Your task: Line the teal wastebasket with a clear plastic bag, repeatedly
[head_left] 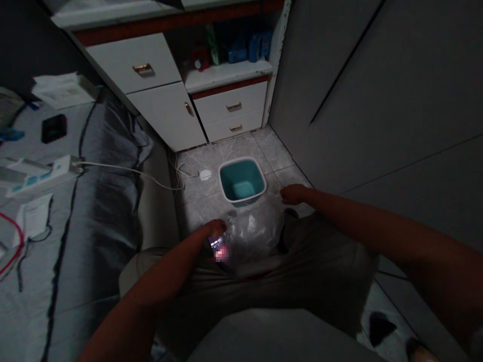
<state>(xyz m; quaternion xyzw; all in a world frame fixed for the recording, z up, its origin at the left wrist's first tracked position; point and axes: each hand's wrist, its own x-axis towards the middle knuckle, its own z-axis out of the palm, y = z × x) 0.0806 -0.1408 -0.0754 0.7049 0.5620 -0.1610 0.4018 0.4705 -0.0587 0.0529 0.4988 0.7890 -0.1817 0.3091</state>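
A clear plastic bag is spread between my two hands, in front of my knees. My left hand is closed at the bag's left edge and appears to grip it. Just below that hand, a phone shows a lit screen with digits; what supports it is hard to see. My right hand is closed near the bag's upper right side, and whatever its fingers hold is too dark to make out. Beyond the bag, a teal bin with a pale rim stands upright on the floor.
Grey tiles surround the bin. White cabinets stand ahead, and a grey wall or door panel rises on the right. On the bed at left lie a power strip and a dark phone-like object. A white cable hangs to the floor.
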